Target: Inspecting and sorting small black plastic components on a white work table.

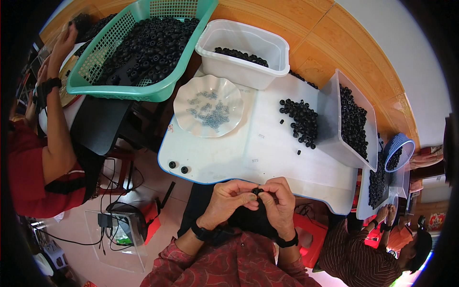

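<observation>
Over my feed I see the left hand (229,198) and right hand (279,200) with fingertips closed around a small black part (257,191) by the worktop's (282,165) near edge, seemingly mid-manipulation, the next move calling for steady, delicate finger control.

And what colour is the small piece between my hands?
The small piece is black; it shows in the head view, the only one.
</observation>
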The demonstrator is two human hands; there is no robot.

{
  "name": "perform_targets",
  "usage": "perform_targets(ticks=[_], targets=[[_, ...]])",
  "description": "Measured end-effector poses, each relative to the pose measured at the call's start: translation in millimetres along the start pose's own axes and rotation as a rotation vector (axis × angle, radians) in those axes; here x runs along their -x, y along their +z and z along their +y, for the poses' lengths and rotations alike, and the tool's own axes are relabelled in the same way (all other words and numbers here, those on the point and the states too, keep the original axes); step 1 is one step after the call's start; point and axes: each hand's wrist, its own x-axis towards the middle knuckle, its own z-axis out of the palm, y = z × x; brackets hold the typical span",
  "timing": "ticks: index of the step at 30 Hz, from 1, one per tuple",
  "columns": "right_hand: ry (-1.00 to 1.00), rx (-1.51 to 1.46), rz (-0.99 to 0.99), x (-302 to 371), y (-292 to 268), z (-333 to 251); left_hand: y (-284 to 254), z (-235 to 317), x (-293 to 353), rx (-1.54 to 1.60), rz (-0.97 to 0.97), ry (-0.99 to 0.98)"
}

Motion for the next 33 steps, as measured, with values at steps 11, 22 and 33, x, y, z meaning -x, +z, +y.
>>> perform_targets(ticks=[11, 22, 33], targets=[[-0.087, 0.131, -0.086, -4.6, -3.3, -15.9, 3.8, 13.1, 5.8, 0.019, -0.014, -0.059], [-0.125, 0.271, -0.114, -0.7, 1.1, -16.1, 12.8, 5.8, 2.5, 0.014, 0.072, -0.064], [-0.079, 0.262, -0.081, 3.7, 6.3, -14.1, 10.1, 4.5, 1.0, -0.067, 0.07, -0.069]])
